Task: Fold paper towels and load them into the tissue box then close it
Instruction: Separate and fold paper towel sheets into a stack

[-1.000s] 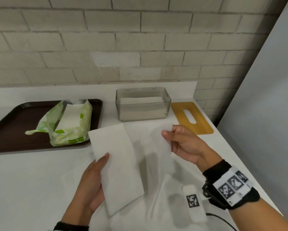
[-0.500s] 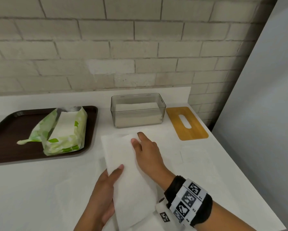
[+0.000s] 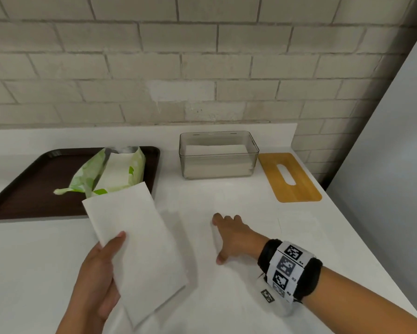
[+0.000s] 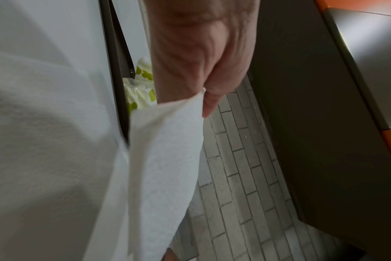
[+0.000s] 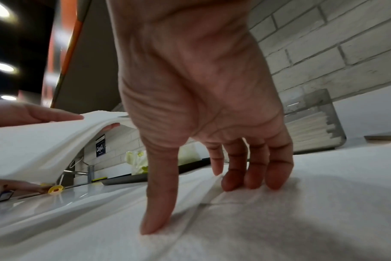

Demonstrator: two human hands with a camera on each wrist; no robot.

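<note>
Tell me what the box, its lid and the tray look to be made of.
Box: clear, smoky plastic; the towels inside show through. Lid: likely bamboo or wood, honey-coloured, matte, with a slot. Tray: dark brown, probably plastic with a faint sheen.

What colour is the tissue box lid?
Light wood tan, with a slot in the middle. The lid lies flat right of the clear box; head view shows it best.

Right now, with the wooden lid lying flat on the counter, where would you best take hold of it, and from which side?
Judging by its pose, take the wooden lid by its long right edge, coming from the right. It lies flat beside the tissue box, whose wall crowds the left edge. The oval slot offers a second fingerhold. The right hand is nearer.
</note>
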